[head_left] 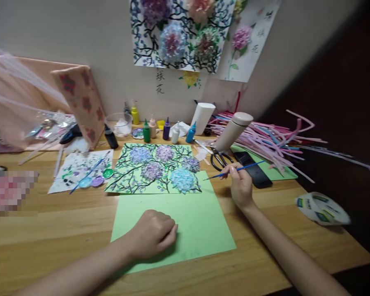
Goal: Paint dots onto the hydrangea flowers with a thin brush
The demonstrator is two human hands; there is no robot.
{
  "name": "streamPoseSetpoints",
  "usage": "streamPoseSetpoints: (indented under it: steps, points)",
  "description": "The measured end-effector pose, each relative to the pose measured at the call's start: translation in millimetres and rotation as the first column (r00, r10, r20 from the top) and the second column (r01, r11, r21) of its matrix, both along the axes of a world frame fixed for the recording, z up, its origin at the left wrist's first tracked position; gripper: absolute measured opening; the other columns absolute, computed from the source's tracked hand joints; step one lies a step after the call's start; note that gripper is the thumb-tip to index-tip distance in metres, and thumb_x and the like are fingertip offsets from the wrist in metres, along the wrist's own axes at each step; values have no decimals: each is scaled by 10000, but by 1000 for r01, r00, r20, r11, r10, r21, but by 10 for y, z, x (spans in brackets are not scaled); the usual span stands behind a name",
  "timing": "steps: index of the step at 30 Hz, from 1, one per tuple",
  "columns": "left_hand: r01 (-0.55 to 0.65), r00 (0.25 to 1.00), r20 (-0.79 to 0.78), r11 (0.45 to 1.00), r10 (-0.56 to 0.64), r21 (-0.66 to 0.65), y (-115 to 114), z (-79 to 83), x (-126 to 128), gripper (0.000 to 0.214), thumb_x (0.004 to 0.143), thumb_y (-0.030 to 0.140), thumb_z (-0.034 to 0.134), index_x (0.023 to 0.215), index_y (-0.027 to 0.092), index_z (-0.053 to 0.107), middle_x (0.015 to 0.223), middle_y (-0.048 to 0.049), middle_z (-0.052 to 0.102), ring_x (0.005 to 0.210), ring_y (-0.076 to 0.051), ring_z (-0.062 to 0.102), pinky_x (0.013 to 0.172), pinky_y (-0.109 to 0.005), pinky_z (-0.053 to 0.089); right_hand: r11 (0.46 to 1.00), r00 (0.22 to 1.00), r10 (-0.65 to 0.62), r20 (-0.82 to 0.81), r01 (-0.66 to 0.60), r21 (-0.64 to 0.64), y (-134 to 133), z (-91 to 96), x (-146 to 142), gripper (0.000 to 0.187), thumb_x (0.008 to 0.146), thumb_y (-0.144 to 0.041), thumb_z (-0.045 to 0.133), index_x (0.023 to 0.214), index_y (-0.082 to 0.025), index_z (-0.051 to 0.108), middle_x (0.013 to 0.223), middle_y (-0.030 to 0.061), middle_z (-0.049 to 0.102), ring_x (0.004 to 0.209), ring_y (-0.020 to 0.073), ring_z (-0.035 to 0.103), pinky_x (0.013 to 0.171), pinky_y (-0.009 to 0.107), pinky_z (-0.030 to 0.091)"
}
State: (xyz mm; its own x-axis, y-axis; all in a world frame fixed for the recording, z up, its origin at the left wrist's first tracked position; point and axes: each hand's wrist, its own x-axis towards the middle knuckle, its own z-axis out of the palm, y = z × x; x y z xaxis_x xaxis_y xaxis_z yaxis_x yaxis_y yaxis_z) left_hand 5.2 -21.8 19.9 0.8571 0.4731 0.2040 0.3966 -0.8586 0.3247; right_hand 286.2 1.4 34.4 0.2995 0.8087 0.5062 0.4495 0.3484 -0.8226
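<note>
Right hand [241,187], right of centre: grip clamped on brush [216,176], tip near right edge of painting [152,170], mid-frame. Left hand [154,234], lower centre: grip curled together over sheet [203,230].

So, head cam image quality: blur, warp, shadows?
All head view: tape looks smeared toward the right edge; flask leans, possibly wide-angle warp; left hand casts a soft shadow on the green paper; upper right falls nearly black; pixelated block hides part of the left edge.
</note>
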Motion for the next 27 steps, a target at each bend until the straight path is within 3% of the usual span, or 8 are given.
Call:
streamPoseSetpoints:
  steps: [3,8,11,27]
  points:
    - [-9,1000,-18,1000,9,5,2,-1,14,318,902,179,304,600,178,405,514,22,469,447,-103,405,490,-277,210,1000,999,-7,42,6,23,-47,-77,-20,255,914,-306,379,733,-190,516,655,-8,542,573,122,547,574,262,452]
    - [-8,1000,0,1000,8,27,23,-2,31,315,907,168,299,608,180,400,506,27,445,439,-102,380,484,-269,208,991,944,111,310,-128,34,-106,-81,-34,193,885,-208,389,768,-208,542,667,8,577,654,158,577,654,308,453]
    - [-9,1000,0,1000,9,20,31,0,38,315,910,168,298,610,180,395,507,29,439,444,-103,376,485,-267,213,981,912,156,379,-188,50,-113,-61,-29,179,872,-171,383,792,-213,538,684,12,583,664,162,570,653,312,446]
    - [9,1000,20,1000,-8,-22,34,20,44,327,901,166,318,588,180,413,493,30,411,435,-103,341,471,-274,213,980,880,189,436,-196,-29,-107,-70,38,186,889,-199,374,775,-224,519,709,21,586,690,168,564,675,318,434]
